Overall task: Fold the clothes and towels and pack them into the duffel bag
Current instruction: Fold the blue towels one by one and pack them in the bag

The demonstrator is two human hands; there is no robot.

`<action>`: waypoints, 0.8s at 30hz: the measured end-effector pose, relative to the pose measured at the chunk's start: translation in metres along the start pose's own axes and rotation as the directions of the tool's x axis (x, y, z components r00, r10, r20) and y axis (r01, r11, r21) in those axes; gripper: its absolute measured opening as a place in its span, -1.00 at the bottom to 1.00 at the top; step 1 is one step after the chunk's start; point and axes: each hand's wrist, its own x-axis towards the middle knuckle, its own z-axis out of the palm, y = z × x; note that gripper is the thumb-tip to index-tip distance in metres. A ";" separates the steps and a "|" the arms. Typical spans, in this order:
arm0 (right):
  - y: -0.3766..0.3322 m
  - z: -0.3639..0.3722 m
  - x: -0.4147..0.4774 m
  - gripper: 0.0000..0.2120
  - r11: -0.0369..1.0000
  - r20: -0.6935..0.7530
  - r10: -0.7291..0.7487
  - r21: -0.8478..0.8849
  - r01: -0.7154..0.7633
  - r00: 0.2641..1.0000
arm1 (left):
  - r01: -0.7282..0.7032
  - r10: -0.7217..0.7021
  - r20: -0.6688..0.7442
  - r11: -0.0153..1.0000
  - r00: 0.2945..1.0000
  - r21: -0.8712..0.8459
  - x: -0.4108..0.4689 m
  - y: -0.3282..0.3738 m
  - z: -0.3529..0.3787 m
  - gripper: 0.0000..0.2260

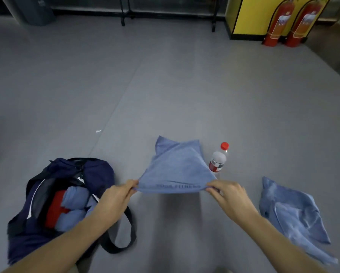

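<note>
Head view, floor: a grey floor (165, 85) with a faint seam running from the far middle down toward the duffel bag; a small white scrap (98, 131) lies on it.
Head view, room: along the far wall stand black rack legs (122, 16), a grey bin (39, 10) at the left, a yellow panel (249, 14) and two red fire extinguishers (277, 24) at the right.
Held towel: a blue towel (177, 170) is stretched by its near edge, which is off the floor, while its far end lies on the floor (blurred lettering runs along the near edge).
Left hand: the left hand (120, 196) pinches the towel's near left corner.
Right hand: the right hand (228, 196) pinches the near right corner.
Duffel bag: the navy duffel bag (98, 174) sits open at the left, near the left forearm, with rolled blue towels (74, 198) and a red garment (56, 207) inside; its black strap (129, 233) loops onto the floor.
Other towel: a second blue towel (295, 215) lies crumpled at the right, apart from the held one.
Bottle: a red-capped bottle (217, 160) stands just beside the held towel's right edge.
Open room: a broad stretch of floor runs from the towel's far end to the rack.
</note>
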 end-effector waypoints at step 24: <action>0.072 0.183 -0.013 -0.68 0.977 0.640 -0.110 -0.069 0.200 0.761 | -0.230 0.105 0.413 0.936 0.904 0.266 0.033 -0.062 0.163 -0.59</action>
